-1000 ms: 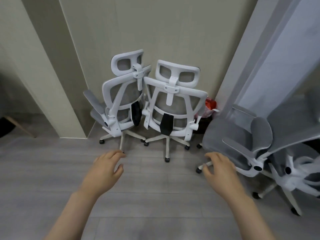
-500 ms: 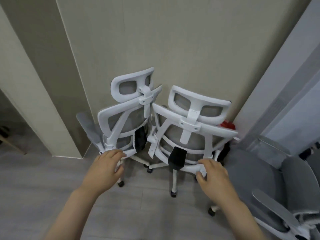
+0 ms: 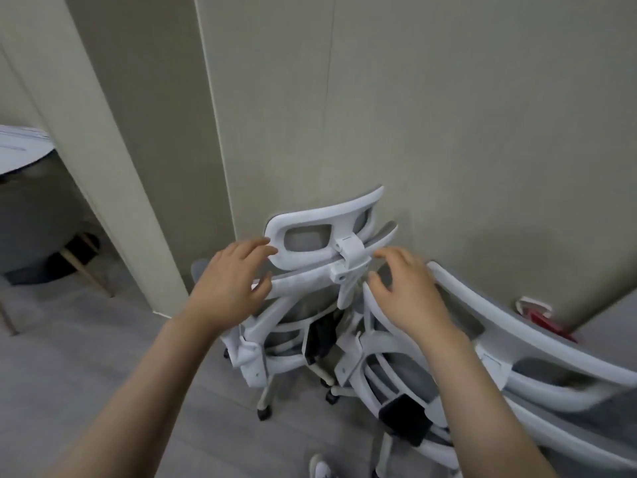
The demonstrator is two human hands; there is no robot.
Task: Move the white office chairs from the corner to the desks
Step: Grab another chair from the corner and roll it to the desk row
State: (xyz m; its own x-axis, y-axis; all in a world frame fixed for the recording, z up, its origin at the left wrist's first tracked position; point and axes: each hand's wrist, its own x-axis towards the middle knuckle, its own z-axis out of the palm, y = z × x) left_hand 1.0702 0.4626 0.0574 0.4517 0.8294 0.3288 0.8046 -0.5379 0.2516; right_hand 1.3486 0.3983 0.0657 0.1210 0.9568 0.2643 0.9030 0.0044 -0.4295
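shoe: white toe of a shoe (image 3: 319,466) poking in at the very bottom, on the grey floor (image 3: 86,357)
left hand: left hand (image 3: 229,288) is reaching at the near chair, fingers spread and pretty loose, fingertips right up at the left end of the headrest; can't honestly say it's gripping anything
right hand: right hand (image 3: 410,294) same deal, fingers relaxed and slightly bent, hovering at the bracket where the headrest meets the back frame, maybe brushing it, nothing clearly held
left chair: white office chair (image 3: 310,270) with grey mesh, back turned to the camera, tucked in the corner against the wall (image 3: 448,115), one black caster showing below
right chair: second white chair (image 3: 517,343) jammed just beside the first on the right, frames look to be touching, its back sweeping off toward the right edge
red thing: something red (image 3: 537,317) behind the second chair by the wall, too hidden to tell what
pillar: beige column (image 3: 113,184) left of the chairs
counter: round white counter (image 3: 24,150) far left behind the column
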